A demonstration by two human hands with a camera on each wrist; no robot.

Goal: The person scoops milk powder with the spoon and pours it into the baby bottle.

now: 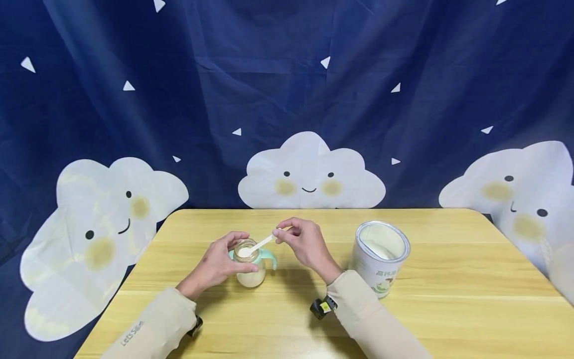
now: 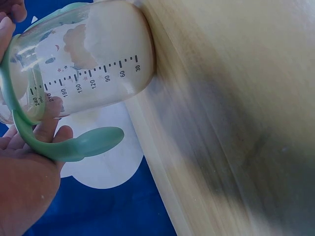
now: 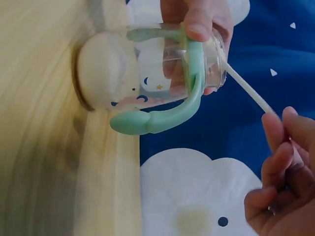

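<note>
A clear baby bottle (image 1: pixel 251 279) with a mint-green two-handled collar stands uncapped on the table. Pale powder fills its lower part, and a measuring scale marked in mL shows on its side in the left wrist view. My left hand (image 1: pixel 217 262) grips the bottle around its neck, thumb in front and fingers behind. Between thumb and fingertips, my right hand (image 1: pixel 306 243) pinches the handle of a white scoop (image 1: pixel 263 243). The scoop slants down to the left, its far end in the bottle's mouth. In the right wrist view, the glass rim (image 3: pixel 215 58) partly hides that end.
To the right of my right forearm stands a large open can (image 1: pixel 378 271) with pale powder inside. The wooden table (image 1: pixel 471 279) ends at a dark blue curtain (image 1: pixel 287 99) printed with smiling clouds.
</note>
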